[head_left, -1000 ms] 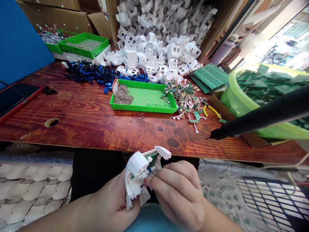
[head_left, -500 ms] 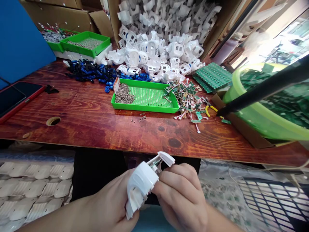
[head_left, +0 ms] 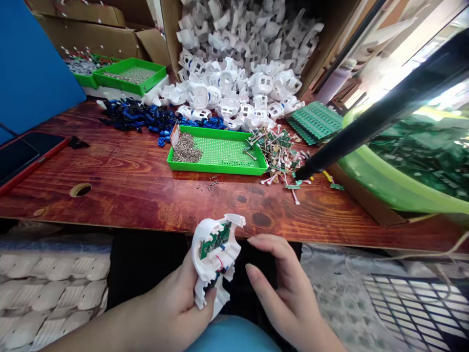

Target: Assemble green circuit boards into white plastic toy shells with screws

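A white plastic housing (head_left: 210, 264) is gripped in my left hand (head_left: 179, 298), below the table's front edge. Its inside faces up toward me, showing a green circuit board (head_left: 215, 239), a short red wire and small dark parts. My left thumb presses on its lower end, while the other fingers are hidden behind it. Just to the right of the housing, my right hand (head_left: 284, 288) holds nothing. Its thumb and forefinger are spread apart and do not touch the housing.
On the wooden table (head_left: 128, 186) are a green tray (head_left: 220, 168) with small screws, wired boards (head_left: 280, 151) and white housings (head_left: 234, 93). A dark pole (head_left: 366, 117) crosses before a green tub (head_left: 410, 181). Trays of white parts (head_left: 54, 288) lie at lower left.
The housing has been turned so its inside with the circuit board now shows. My right hand has let go of it, opened and moved slightly right.
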Demonstrator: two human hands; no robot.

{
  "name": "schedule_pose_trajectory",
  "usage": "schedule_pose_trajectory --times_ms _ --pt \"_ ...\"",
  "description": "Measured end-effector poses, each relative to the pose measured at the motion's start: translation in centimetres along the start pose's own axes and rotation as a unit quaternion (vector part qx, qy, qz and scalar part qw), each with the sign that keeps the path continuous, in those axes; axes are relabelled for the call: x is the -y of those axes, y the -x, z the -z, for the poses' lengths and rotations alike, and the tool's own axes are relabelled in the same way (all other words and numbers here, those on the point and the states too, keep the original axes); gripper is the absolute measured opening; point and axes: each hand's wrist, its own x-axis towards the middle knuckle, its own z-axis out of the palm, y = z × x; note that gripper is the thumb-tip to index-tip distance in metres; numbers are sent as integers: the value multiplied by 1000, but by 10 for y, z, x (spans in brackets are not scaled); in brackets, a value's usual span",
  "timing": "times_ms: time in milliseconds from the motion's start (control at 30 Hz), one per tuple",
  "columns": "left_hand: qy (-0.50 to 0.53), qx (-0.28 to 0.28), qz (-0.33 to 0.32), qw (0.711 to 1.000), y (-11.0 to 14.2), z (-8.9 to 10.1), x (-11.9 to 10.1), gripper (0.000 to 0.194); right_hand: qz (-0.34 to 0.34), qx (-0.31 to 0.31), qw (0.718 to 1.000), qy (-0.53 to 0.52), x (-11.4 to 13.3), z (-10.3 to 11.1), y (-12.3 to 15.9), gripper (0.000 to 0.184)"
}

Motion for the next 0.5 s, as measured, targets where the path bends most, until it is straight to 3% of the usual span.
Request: schedule_pose_trajectory --times_ms 100,200,300,400,500 --pt "-45 17 -28 998 -4 -3 -1 74 -159 59 971 -167 -2 -12 7 57" --pt "-121 34 -58 990 -10 -5 -6 88 -205 105 944 -236 1 -25 7 75" --pt "-176 67 -47 981 -14 2 -18 103 -222 72 945 -230 0 -31 10 71" --pt "-143 80 -50 985 -10 18 -32 97 -236 -50 946 -217 -17 -16 21 61" --pt "-42 -34 -66 996 4 34 -40 73 -256 -248 931 -80 -43 22 36 39"
